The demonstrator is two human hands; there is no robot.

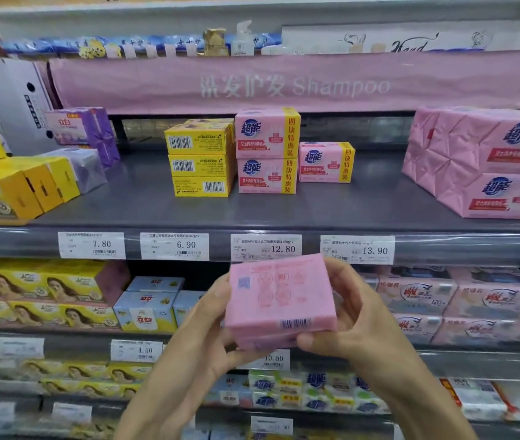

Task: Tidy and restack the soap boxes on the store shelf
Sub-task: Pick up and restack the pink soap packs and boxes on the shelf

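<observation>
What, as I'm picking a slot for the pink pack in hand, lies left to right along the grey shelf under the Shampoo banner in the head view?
Along it: yellow boxes → purple packs → three-high yellow stack → two-high pink stack → single pink pack → large pink bundles.

My one view comes from the wide-angle camera on my head, facing forward and a little down, square onto the grey shelf. I stand close (the price tags are readable), so I see the board's top from slightly above. The banner spans the upper frame. My left hand and right hand show at the bottom edge, nearest the lens, holding the pink soap pack.
</observation>
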